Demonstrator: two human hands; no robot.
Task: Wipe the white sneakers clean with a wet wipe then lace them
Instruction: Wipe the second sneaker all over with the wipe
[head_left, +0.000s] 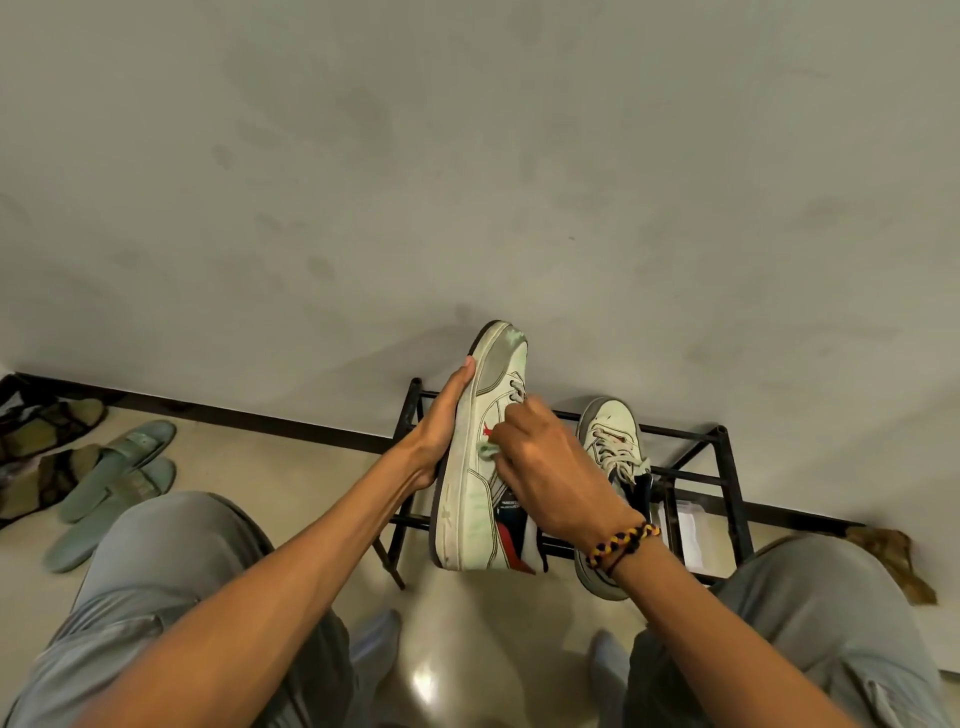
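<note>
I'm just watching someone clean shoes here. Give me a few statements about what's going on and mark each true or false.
1. The left hand supports the held sneaker by its sole. True.
2. The right hand presses a wet wipe against that sneaker's side. True.
3. The second sneaker lies on the floor beside the slippers. False: it rests on the black metal rack.
4. The second sneaker has no laces. False: laces are threaded through it.
5. A braided bracelet sits on the right wrist. True.
</note>
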